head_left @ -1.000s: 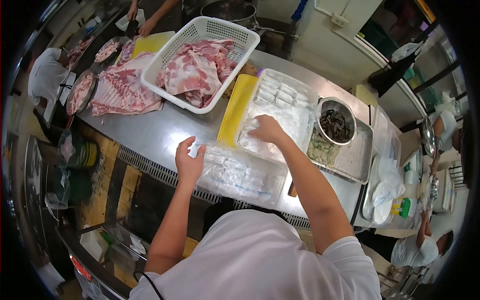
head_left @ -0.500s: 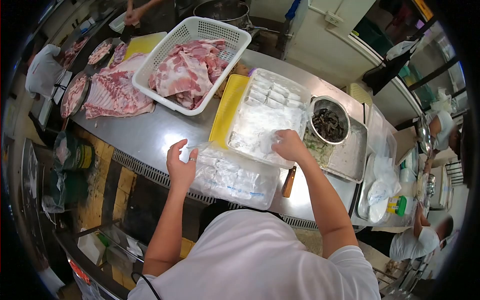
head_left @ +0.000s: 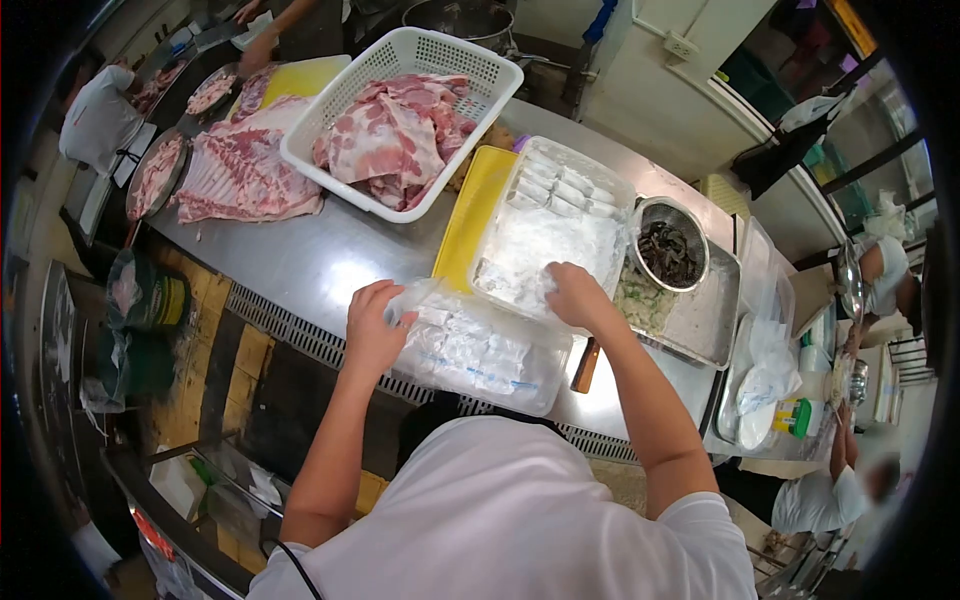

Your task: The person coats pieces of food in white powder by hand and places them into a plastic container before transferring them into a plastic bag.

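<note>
My left hand (head_left: 378,322) is at the left edge of a clear container (head_left: 535,398), with fingers and thumb apart beside crumpled clear plastic film (head_left: 425,298). White wrapped pieces (head_left: 470,345) lie in this container under the film. My right hand (head_left: 578,298) reaches into the near right part of a white-powdered tray (head_left: 628,225); its fingers are bent together, and whatever they hold is hidden. Pale rolls (head_left: 568,188) are lined up in the tray's far part. A wooden-handled tool (head_left: 586,368) lies near my right wrist.
Beside the tray are a yellow tray (head_left: 468,215), a perforated white basket (head_left: 400,40) of meat and a rib slab (head_left: 245,175). A bowl (head_left: 703,240) of dark pieces stands over a metal tray (head_left: 715,345). Other people (head_left: 98,120) work around the table.
The view has shifted, so the table's items appear slightly farther right. My left hand has come closer to the film's edge. My right hand remains in the powdered tray.
</note>
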`<action>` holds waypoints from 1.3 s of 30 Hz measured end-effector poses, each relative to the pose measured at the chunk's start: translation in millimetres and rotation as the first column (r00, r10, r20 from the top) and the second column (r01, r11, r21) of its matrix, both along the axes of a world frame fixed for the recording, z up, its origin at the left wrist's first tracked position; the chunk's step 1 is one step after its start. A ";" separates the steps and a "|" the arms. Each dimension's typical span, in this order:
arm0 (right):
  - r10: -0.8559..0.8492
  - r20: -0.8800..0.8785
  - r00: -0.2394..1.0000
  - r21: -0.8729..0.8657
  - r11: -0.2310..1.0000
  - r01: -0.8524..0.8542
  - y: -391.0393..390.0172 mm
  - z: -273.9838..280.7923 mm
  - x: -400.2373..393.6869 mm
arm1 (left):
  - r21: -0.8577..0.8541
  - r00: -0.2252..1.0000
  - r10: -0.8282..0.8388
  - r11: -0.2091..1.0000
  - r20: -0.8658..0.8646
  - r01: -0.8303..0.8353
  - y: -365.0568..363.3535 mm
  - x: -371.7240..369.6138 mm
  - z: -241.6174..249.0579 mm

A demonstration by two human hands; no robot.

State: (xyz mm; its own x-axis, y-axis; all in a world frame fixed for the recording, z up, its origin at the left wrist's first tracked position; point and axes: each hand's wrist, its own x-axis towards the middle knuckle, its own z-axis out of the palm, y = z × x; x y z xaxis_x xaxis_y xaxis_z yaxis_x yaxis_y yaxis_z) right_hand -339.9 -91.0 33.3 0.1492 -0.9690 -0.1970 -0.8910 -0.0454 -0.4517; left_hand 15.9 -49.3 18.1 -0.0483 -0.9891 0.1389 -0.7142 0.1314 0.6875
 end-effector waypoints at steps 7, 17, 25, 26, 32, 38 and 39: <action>-0.281 0.419 0.864 -0.008 0.950 0.313 19.4 56.3 27.2 | -0.046 0.999 0.016 0.999 -0.052 -0.018 -24.8 12.7 -13.3; -0.468 0.656 0.592 0.414 0.879 0.236 77.9 -51.6 167.2 | 0.138 0.977 0.138 0.984 -0.163 -0.116 -21.0 18.5 -24.2; 0.051 0.250 0.967 0.122 0.989 -0.084 99.8 -15.6 178.7 | 0.248 0.983 0.058 0.969 -0.174 -0.013 27.5 37.5 -15.7; 0.078 0.254 0.964 0.092 0.990 -0.104 98.4 -18.9 179.7 | 0.247 0.984 0.044 0.969 -0.170 -0.001 30.9 38.7 -13.7; 0.239 0.123 0.963 -0.218 0.953 -0.209 91.5 -41.7 185.4 | 0.323 0.998 0.026 0.946 -0.055 -0.007 40.8 42.8 -5.9; 0.324 -0.076 0.943 -0.381 0.865 -0.328 80.4 -44.3 189.9 | 0.381 0.997 0.050 0.924 -0.064 -0.022 41.8 39.8 -12.5; 0.310 -0.083 0.947 -0.377 0.870 -0.318 78.3 -45.9 191.0 | 0.385 0.995 0.063 0.922 -0.072 -0.030 42.1 38.7 -11.1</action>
